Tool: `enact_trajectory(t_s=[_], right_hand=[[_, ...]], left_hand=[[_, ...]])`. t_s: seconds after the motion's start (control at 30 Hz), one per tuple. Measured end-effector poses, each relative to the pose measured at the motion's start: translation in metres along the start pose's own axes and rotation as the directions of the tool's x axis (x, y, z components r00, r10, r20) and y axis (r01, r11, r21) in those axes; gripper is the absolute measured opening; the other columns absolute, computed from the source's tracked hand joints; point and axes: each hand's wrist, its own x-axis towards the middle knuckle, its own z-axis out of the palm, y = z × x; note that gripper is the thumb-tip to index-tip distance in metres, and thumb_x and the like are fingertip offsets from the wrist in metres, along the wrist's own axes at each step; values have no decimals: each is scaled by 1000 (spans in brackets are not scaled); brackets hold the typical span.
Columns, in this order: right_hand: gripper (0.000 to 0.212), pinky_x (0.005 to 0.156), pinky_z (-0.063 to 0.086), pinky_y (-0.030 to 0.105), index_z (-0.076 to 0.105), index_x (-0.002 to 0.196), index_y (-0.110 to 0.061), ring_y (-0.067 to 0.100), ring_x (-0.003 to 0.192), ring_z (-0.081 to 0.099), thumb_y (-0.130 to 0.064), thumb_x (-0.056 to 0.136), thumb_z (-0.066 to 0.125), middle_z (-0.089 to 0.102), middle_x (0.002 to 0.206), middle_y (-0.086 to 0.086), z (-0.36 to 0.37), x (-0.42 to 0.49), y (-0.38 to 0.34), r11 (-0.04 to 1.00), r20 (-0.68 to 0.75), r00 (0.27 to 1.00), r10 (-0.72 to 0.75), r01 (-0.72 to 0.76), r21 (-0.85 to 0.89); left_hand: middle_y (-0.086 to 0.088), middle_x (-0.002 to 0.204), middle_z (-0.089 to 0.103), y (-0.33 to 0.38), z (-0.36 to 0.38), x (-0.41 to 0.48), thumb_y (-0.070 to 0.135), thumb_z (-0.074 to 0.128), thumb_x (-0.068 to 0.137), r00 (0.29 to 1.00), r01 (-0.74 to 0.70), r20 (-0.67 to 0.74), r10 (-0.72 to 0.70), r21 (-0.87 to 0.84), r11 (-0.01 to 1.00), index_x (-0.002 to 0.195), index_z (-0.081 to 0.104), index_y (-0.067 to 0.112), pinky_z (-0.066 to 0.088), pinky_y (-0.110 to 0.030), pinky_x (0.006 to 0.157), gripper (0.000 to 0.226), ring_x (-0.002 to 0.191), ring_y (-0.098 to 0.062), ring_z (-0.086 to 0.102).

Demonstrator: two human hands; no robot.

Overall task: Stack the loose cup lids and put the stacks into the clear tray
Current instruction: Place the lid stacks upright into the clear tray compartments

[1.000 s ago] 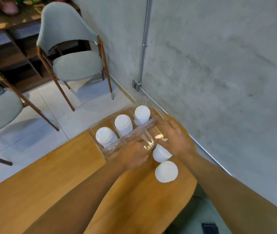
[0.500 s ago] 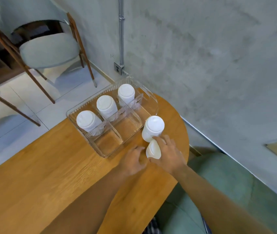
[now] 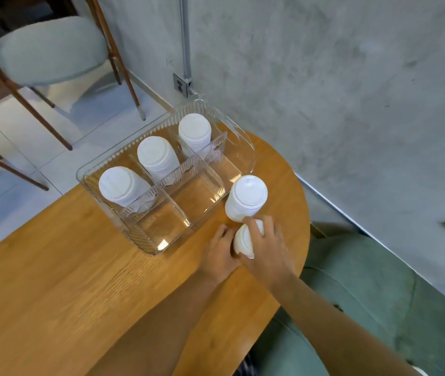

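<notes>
Desk (image 3: 53, 294) of warm wood fills the lower left of the frame, its rounded end reaching toward the grey wall at the right. On it, in the middle of the frame, the clear tray (image 3: 145, 245) sits slantwise, divided into two rows of three compartments. The upper row carries three lid stacks (image 3: 156, 156), one to a compartment, all upright. The lower row (image 3: 196, 194), the side nearer the hands, holds nothing.

Just right of the tray and outside it, a tall standing stack (image 3: 245, 196) rests upright on the desk, close to the tray's wall; whether they touch cannot be told.

Directly below it both hands meet. The right hand (image 3: 270, 251) comes in from the lower right, and its fingers (image 3: 266, 226) curl over a small stack (image 3: 243, 240) of lids and hold it. The left hand (image 3: 220, 251) lies against the small stack's left side with fingers bent. Whether it grips the lids or only steadies them cannot be told.

The small stack lies tipped over rather than upright. Its long axis runs from its wide rim at the lower centre up and to the right, so its narrow end points at the foot of the standing stack just above it. That is likely the relation that matters. The small stack would have to be turned upright and lifted above the tall one to join it, or carried up and left to an empty compartment. The right hand has the hold and is the nearer to both.
</notes>
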Motion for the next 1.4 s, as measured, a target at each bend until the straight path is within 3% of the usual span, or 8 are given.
enact_trajectory(t_s=[0.2, 0.37, 0.57, 0.67, 0.83, 0.97, 1.13, 1.4], right_hand=[[89, 101, 52, 34, 28, 153, -36, 20, 134, 37, -48, 84, 83, 26, 150, -5, -16, -11, -5, 999, 41, 998, -41, 39, 32], [90, 102, 53, 38, 35, 153, -32, 22, 136, 39, -45, 80, 86, 30, 153, -2, -44, -24, -28, 990, -19, 991, -133, 134, 50], [84, 96, 55, 43, 38, 149, -29, 27, 131, 40, -44, 81, 84, 28, 152, 0, -101, -13, -67, 976, -50, 979, -196, 199, 88], [83, 94, 55, 45, 40, 147, -27, 29, 131, 40, -42, 80, 86, 29, 148, 0, -122, 5, -84, 968, -90, 972, -218, 227, 110], [87, 97, 54, 46, 37, 148, -29, 28, 134, 37, -38, 78, 87, 27, 143, -2, -134, 40, -102, 955, -82, 965, -249, 258, 148], [88, 100, 51, 41, 37, 147, -28, 27, 134, 38, -40, 77, 89, 29, 143, -1, -141, 69, -99, 958, -77, 965, -250, 258, 128], [91, 98, 54, 44, 38, 147, -30, 27, 130, 41, -42, 74, 91, 32, 139, 0, -153, 112, -81, 970, -87, 975, -206, 215, 110], [91, 96, 57, 41, 37, 148, -31, 26, 126, 46, -40, 75, 91, 36, 139, 1, -149, 162, -59, 979, -27, 980, -197, 198, 51]], left_hand=[[4, 131, 59, 2, -21, -18, 47, 91, 75, 999, -54, 3, 54, 62, 997, 143, 58, 20, 57, -27, 93, 80, 115, -16, 65], [5, 120, 55, 11, -60, -43, 48, 83, 76, 992, -106, -50, 114, 130, 986, 137, 61, 19, 53, -28, 75, 72, 100, -18, 65], [3, 122, 59, 27, -122, -51, 64, 69, 71, 974, -144, -153, 167, 152, 978, 135, 66, 16, 55, -32, 72, 80, 95, -20, 66], [4, 129, 60, 32, -153, -39, 70, 62, 69, 965, -141, -195, 176, 180, 973, 138, 64, 17, 59, -39, 80, 87, 107, -21, 65], [-1, 153, 54, 38, -189, -23, 58, 85, 77, 966, -139, -192, 174, 181, 974, 154, 49, 20, 50, -40, 105, 93, 137, -24, 51], [-2, 147, 57, 45, -197, 0, 57, 86, 77, 966, -104, -220, 139, 167, 981, 153, 49, 21, 54, -43, 102, 92, 131, -25, 57], [-4, 147, 56, 54, -196, 53, 54, 88, 76, 972, -96, -205, 117, 110, 989, 151, 51, 21, 57, -49, 102, 90, 131, -25, 59], [-5, 141, 60, 57, -183, 107, 48, 88, 79, 980, -24, -192, 47, 121, 992, 152, 50, 22, 58, -44, 100, 86, 125, -28, 62]])
